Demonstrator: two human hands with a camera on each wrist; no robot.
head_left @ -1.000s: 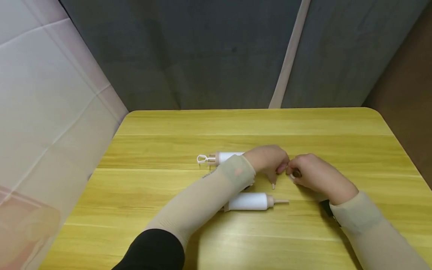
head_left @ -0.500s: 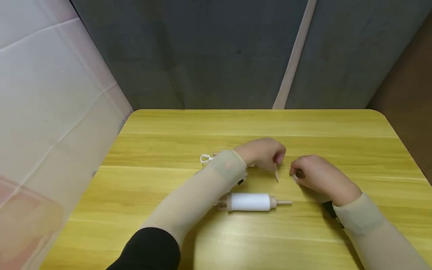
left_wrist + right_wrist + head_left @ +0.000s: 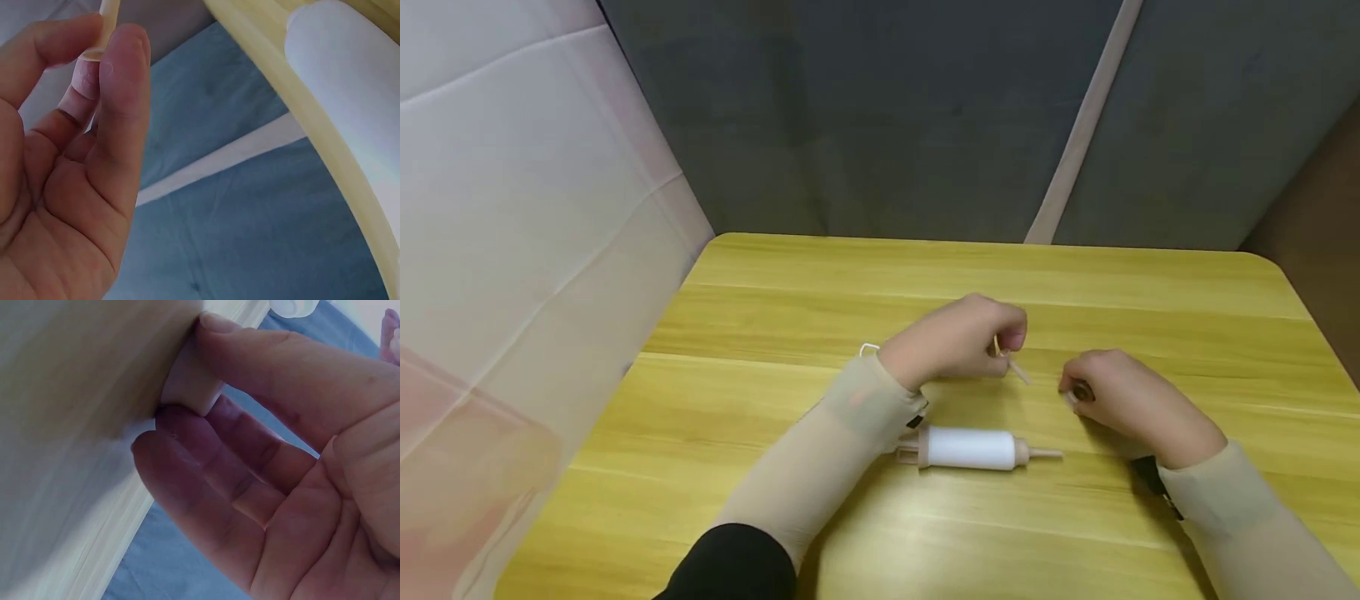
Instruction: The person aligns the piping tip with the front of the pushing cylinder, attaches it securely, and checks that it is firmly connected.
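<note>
My left hand (image 3: 958,337) is raised over the table and pinches a thin beige nozzle (image 3: 107,28) with a flared base between thumb and fingertips. To its right, my right hand (image 3: 1138,400) holds a short beige cap (image 3: 190,381) by its side, low against the tabletop. Nearer me lies a syringe-like tube (image 3: 972,448) with a white barrel, its beige tip pointing right. A second such tube is mostly hidden behind my left hand and sleeve; its white looped handle (image 3: 869,347) peeks out, and a white barrel (image 3: 350,69) shows in the left wrist view.
The wooden table (image 3: 1180,287) has rounded far corners. A dark grey curtain (image 3: 880,125) with a pale strip (image 3: 1086,125) hangs behind it. At the left stands a pale cloth wall (image 3: 535,192), at the right a brown surface (image 3: 1315,208).
My left hand has drawn away to the left from my right hand with the nozzle, which has swung to point down and right. My right hand keeps its hold. The head view has shifted slightly.
</note>
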